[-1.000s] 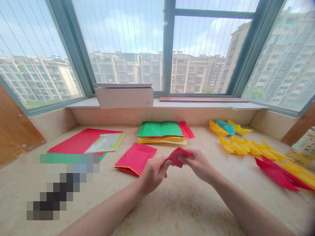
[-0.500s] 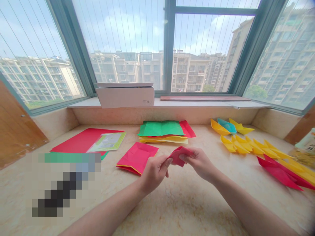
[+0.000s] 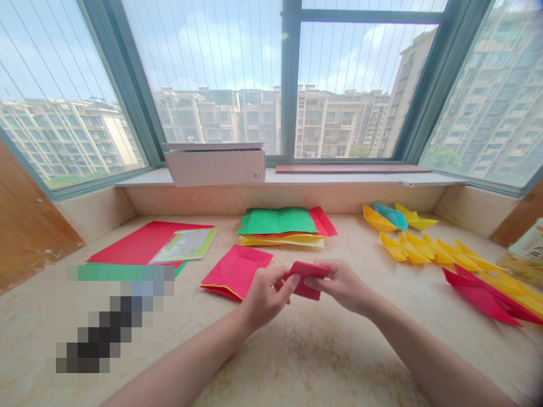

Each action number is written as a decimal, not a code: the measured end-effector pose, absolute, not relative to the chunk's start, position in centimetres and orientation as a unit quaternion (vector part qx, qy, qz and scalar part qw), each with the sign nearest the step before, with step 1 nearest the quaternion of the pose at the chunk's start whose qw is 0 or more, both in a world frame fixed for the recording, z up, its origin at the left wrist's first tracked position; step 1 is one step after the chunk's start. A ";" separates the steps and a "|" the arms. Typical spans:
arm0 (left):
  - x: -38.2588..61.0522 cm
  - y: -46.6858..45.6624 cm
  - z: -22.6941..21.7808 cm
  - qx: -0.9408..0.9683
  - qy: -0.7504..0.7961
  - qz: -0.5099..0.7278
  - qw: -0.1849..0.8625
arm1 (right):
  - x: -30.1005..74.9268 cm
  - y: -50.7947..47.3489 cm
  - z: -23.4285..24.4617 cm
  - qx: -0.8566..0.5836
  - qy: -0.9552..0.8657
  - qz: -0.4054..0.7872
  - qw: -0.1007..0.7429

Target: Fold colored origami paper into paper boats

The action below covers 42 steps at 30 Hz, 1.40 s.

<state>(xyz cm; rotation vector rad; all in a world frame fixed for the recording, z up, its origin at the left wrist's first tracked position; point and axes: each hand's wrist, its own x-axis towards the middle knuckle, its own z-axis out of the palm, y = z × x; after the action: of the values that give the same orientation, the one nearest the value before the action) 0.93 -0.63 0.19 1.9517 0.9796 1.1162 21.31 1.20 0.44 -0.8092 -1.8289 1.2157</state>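
Observation:
A small folded piece of red paper is held above the stone counter between both hands. My left hand pinches its left side, thumb on top. My right hand grips the right side the same way, with the thumb lying across the paper. Just left of my left hand, partly hidden by it, lies a stack of creased red paper with a yellow sheet showing at its lower edge.
Behind the hands lies a pile of green paper over red and yellow sheets. Red sheets and a clear packet lie left. Folded yellow boats, a blue boat and a red boat stand right. A white box sits on the sill.
The folded red paper has been turned and flattened, from a pointed, angled shape to a flatter, squarer one, and sits slightly lower. Both hands keep their hold.

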 end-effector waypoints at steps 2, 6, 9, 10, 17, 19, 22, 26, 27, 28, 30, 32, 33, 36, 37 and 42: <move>1.1 -0.4 0.0 0.720 0.387 0.438 0.373 | 21.1 1.2 0.2 -0.313 -0.716 0.488 0.391; 1.4 -0.2 -0.4 0.659 0.399 0.463 0.438 | 20.8 1.4 -0.1 -0.320 -0.669 0.503 0.444; 1.6 -0.1 -0.4 0.628 0.391 0.472 0.480 | 20.6 1.5 -0.3 -0.337 -0.625 0.522 0.472; 1.7 -0.1 -0.4 0.620 0.385 0.474 0.492 | 20.6 1.5 -0.4 -0.335 -0.617 0.531 0.475; 1.8 0.0 -0.1 0.599 0.344 0.483 0.537 | 20.9 1.2 -0.4 -0.295 -0.644 0.531 0.465; 1.7 0.0 0.0 0.602 0.336 0.480 0.543 | 21.2 1.2 -0.2 -0.288 -0.660 0.519 0.460; 1.7 -0.2 0.2 0.601 0.330 0.475 0.551 | 21.7 1.2 0.2 -0.265 -0.706 0.481 0.448; 1.7 -0.4 0.3 0.585 0.333 0.476 0.566 | 22.3 1.3 0.6 -0.232 -0.744 0.452 0.434; 1.7 -0.4 0.3 0.579 0.339 0.474 0.570 | 22.3 1.3 0.5 -0.233 -0.750 0.441 0.434; 1.7 -0.4 0.2 0.572 0.347 0.472 0.574 | 22.3 1.3 0.4 -0.240 -0.756 0.424 0.437; 1.7 -0.2 0.0 0.556 0.364 0.464 0.585 | 22.2 1.5 0.0 -0.265 -0.768 0.380 0.442; 1.6 0.0 -0.2 0.536 0.370 0.463 0.601 | 21.9 1.6 -0.5 -0.290 -0.775 0.343 0.445; 1.6 0.2 -0.3 0.530 0.367 0.461 0.609 | 21.8 1.8 -0.7 -0.297 -0.776 0.330 0.447; 1.3 0.6 -0.6 0.555 0.367 0.426 0.613 | 21.4 2.1 -1.5 -0.286 -0.774 0.340 0.451; 1.3 0.7 -0.7 0.570 0.378 0.409 0.605 | 21.3 2.2 -1.7 -0.282 -0.774 0.344 0.450; 1.2 1.2 -1.3 0.583 0.374 0.386 0.609 | 20.9 2.4 -1.8 -0.302 -0.707 0.391 0.506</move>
<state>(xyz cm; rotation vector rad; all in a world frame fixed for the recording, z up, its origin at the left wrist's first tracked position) 1.23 1.22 -1.28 1.3461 0.8629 0.8918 20.89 2.39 -1.84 -0.7279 -1.7067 0.9430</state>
